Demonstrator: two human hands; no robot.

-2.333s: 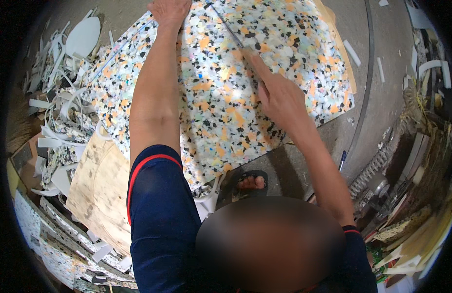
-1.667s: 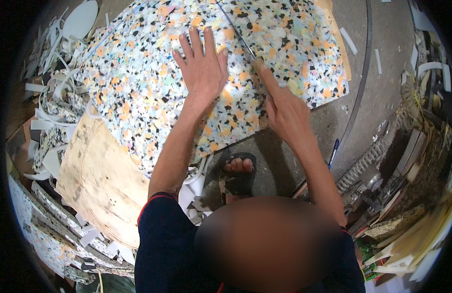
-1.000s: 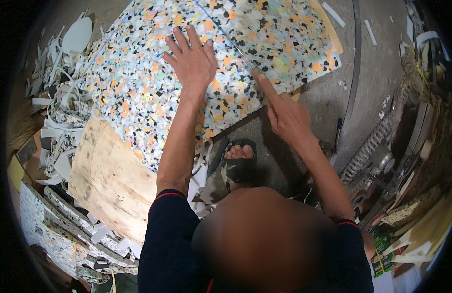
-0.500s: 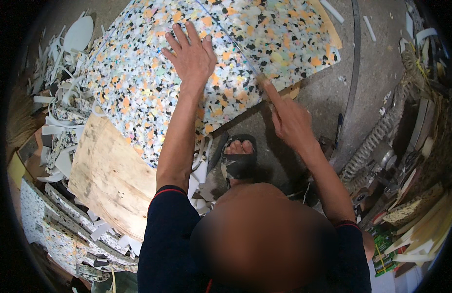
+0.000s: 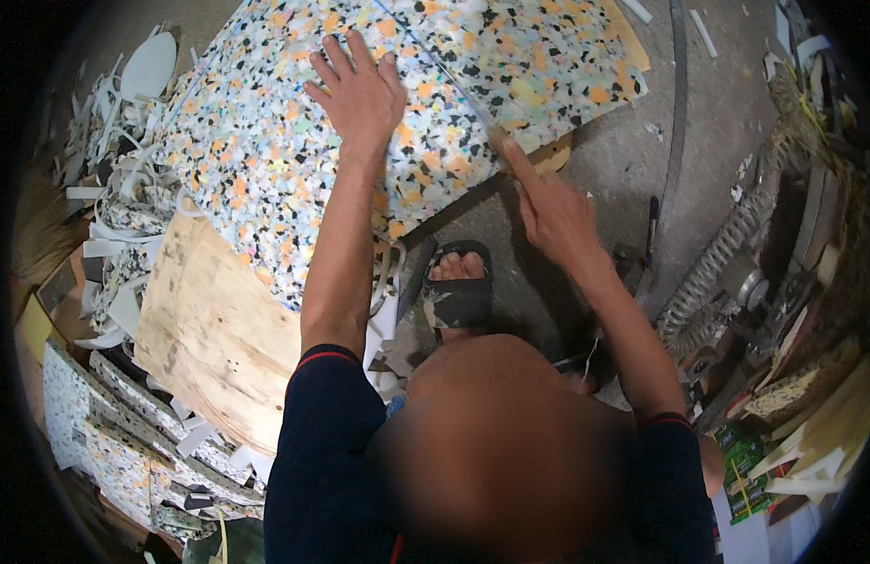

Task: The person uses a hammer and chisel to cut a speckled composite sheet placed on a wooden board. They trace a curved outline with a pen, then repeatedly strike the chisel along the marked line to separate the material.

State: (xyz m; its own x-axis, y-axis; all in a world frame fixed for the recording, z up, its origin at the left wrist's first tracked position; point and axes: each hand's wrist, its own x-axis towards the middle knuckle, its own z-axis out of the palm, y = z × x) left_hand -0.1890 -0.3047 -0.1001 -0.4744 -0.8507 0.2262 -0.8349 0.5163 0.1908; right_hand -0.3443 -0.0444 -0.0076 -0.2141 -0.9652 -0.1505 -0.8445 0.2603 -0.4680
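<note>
My left hand [image 5: 360, 94] lies with fingers spread on a large speckled multicoloured foam sheet [image 5: 238, 160]. To its right, my right hand [image 5: 557, 207] grips a long, thin-bladed knife [image 5: 501, 141], index finger stretched along the handle. The blade rests along a blue line that runs from the far edge toward the near edge of the sheet. The sheet partly covers a pale plywood board [image 5: 209, 320].
White offcuts [image 5: 134, 235] and stacked foam strips [image 5: 116, 432] crowd the left. My sandalled foot [image 5: 458, 291] is on the concrete floor [image 5: 585, 160]. A dark strip [image 5: 677, 122], a pen [image 5: 651, 230], coil springs [image 5: 707, 282] and assorted scrap occupy the right.
My left hand came down from the sheet's far edge to lie spread on it. My right hand and knife shifted along the line toward the near edge. The sheet now appears higher in view.
</note>
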